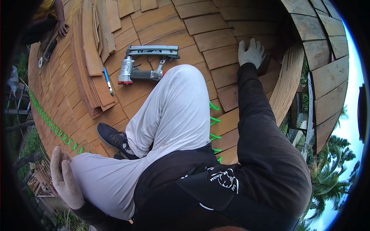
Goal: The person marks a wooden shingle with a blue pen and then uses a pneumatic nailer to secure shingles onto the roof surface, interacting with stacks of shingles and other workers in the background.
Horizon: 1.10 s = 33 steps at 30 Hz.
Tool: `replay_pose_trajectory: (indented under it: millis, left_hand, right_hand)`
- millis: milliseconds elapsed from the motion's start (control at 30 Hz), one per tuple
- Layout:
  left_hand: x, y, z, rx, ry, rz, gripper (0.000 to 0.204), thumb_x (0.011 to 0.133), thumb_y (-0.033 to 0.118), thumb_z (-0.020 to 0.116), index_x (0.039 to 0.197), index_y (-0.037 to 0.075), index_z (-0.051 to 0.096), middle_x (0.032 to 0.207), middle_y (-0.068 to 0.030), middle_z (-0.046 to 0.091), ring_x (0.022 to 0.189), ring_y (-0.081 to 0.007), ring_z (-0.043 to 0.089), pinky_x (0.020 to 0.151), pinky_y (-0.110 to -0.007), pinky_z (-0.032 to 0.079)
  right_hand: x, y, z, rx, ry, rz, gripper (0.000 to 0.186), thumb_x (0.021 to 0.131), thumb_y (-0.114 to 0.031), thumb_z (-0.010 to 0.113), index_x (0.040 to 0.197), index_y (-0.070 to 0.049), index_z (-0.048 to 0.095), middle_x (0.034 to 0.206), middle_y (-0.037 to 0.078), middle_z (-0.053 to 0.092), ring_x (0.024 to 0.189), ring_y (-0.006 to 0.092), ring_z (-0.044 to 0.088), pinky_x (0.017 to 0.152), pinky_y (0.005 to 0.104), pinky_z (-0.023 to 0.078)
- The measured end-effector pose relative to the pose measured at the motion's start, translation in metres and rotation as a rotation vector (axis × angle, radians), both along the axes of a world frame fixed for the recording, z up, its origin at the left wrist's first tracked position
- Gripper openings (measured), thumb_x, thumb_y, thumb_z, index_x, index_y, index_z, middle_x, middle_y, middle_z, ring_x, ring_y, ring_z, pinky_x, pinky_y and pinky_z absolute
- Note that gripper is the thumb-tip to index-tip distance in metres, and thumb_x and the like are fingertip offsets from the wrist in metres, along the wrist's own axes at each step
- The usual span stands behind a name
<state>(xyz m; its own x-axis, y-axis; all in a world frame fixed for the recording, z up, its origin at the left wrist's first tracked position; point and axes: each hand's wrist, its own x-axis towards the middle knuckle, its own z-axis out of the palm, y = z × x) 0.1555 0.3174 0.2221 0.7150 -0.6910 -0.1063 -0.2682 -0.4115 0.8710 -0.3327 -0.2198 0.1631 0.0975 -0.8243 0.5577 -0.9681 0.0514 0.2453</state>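
My right hand (251, 54), in a pale knit glove, lies on the wooden roof shingles (216, 36) with its fingers spread; it holds nothing. By my left knee, my left hand (66, 179), gloved alike, is raised with its fingers loosely bent and apart, and nothing shows in it. A silver and black pneumatic stapler (146, 63) rests on its side just beyond my bent right knee. Left of the stapler, a blue and white pen (108, 81) lies beside a stack of loose wooden shingles (86, 77). Neither hand touches these.
A green coiled air hose (54, 125) runs along the left, and more green coils (214, 121) show beside my right leg. Another person's hand (63, 29) rests at the upper left near a dark tool (49, 50). On the right, the roof has a raw wood edge (287, 77).
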Motion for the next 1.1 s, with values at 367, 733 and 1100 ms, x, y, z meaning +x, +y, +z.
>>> replay_pose_trajectory:
  millis: [367,733,1100]
  left_hand:
    - [-0.004,-0.001,0.004,-0.001,-0.004,0.009,0.042,0.105,0.008,0.056,0.144,-0.006,0.053,0.134,-0.0123,0.061,0.114,-0.0175,0.06,0.103,-0.033,0.047]
    - [-0.003,-0.001,0.0,-0.011,-0.013,0.022,0.042,0.104,0.009,0.056,0.143,-0.007,0.054,0.132,-0.0134,0.062,0.112,-0.0185,0.061,0.1,-0.033,0.049]
    - [-0.009,-0.006,0.006,0.001,0.011,0.044,0.043,0.103,0.01,0.057,0.143,-0.007,0.054,0.13,-0.015,0.063,0.115,-0.0194,0.061,0.101,-0.033,0.048]
  right_hand:
    - [-0.003,-0.001,-0.003,-0.052,-0.01,0.028,0.062,0.095,-0.056,0.055,0.139,-0.012,0.061,0.149,0.013,0.053,0.142,0.0357,0.042,0.119,0.052,0.031]
    - [-0.008,-0.003,-0.005,-0.055,-0.055,0.056,0.061,0.095,-0.054,0.057,0.138,-0.011,0.063,0.148,0.012,0.056,0.142,0.0338,0.044,0.121,0.0499,0.029]
    - [-0.009,-0.003,-0.004,-0.077,-0.047,0.059,0.059,0.096,-0.052,0.057,0.137,-0.011,0.064,0.147,0.013,0.056,0.14,0.034,0.045,0.12,0.0505,0.031]
